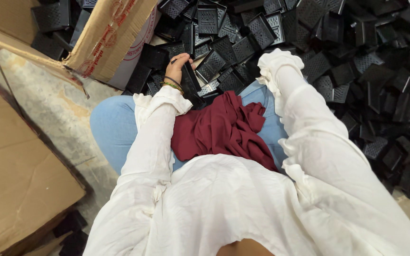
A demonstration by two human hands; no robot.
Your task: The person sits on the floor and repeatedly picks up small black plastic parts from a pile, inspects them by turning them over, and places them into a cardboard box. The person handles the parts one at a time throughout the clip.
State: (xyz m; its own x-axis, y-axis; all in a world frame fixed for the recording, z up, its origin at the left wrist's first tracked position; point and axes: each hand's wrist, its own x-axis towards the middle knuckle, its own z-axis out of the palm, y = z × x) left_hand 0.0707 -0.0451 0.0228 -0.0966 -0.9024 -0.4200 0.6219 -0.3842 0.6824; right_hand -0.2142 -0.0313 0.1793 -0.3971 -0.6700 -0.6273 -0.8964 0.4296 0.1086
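The person sat on the floor beside a big heap of black plastic parts [338,61], all flat pieces with perforated faces. The work in hand looked like picking and sorting: the left hand [177,66] was closed around a small stack of black pieces [189,78], held upright at the near edge of the heap, just in front of the knees. The left arm reached forward, slightly bent, the white sleeve ending at bangles on the wrist. The right arm stretched toward the heap as well, but its hand was hidden behind the frilled cuff [281,64], so its grip could not be told. A dark red cloth [219,128] lay in the lap, short of the heap. An open cardboard box [105,38] stood left of the heap, some parts inside. Judging by this, the next move would call for a steady hold to keep the stack squared.
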